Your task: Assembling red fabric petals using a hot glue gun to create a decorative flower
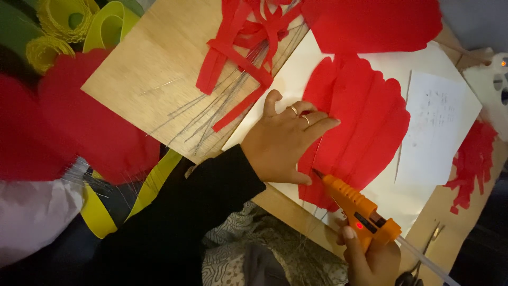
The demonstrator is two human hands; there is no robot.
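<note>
My left hand [286, 140], in a black sleeve with rings on two fingers, lies flat with fingers spread on the left edge of a large red scalloped paper piece [365, 122]. The red piece rests on a white sheet [296, 74]. My right hand [370, 259] grips an orange glue gun [360, 209] at the lower right. The gun's nozzle touches the red paper's lower left edge, just beside my left thumb. A clear glue stick pokes out of the gun's back end.
Thin metal wires [211, 111] and red paper strips [243, 47] lie on a wooden board [153, 58]. Yellow and green foam rolls [79, 26] sit at top left, red paper [79, 122] at left, scissors [423, 254] at lower right, a written note [434, 122] at right.
</note>
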